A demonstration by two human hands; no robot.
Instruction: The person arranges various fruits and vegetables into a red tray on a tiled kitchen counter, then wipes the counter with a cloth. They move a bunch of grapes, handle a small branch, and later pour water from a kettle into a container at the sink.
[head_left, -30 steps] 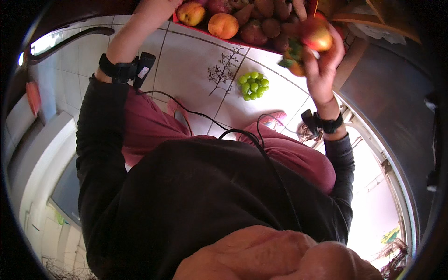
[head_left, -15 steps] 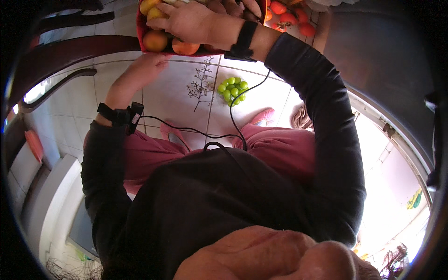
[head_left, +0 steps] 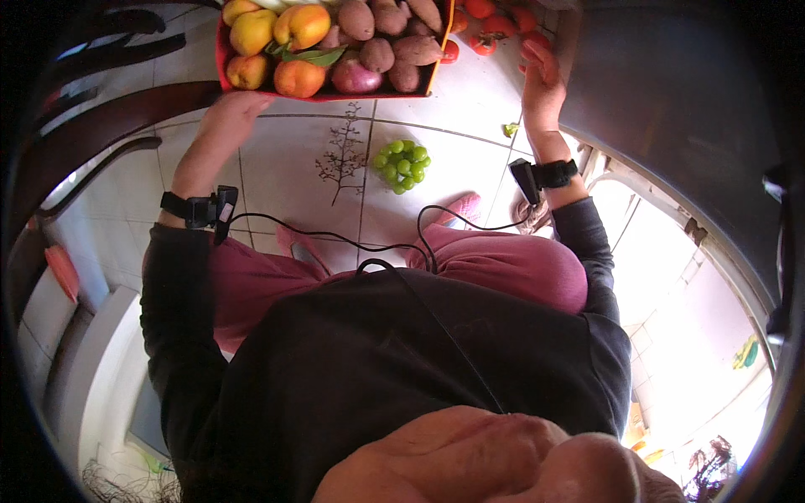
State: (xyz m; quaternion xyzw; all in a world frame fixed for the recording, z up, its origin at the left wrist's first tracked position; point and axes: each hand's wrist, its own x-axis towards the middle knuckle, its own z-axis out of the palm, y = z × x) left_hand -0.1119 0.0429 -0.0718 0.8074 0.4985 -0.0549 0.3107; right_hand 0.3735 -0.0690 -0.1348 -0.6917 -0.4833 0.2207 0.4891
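The right hand (head_left: 543, 88) has cleared the red box (head_left: 225, 60). One second ago it carried a red-and-yellow fruit just beyond the box's right side; half a second ago it was positioned over the box's left end. It is now at the red fruits (head_left: 483, 45), on the floor (head_left: 293, 151) to the right of the box. Whether its grip is released or grasping one of these fruits cannot be determined.

The left hand (head_left: 239, 105) remains at the box's near left corner, touching the wall; its exact grip cannot be determined.

Inside the box, yellow-orange fruits (head_left: 302, 27) occupy the left part, with a green leaf (head_left: 319, 56) between them. A purple onion (head_left: 356, 77) and brown tubers (head_left: 417, 50) lie to their right. Placement of the carried fruit is judged complete. The green grapes (head_left: 402, 165) and bare stem (head_left: 340, 159) remain outside, side by side.
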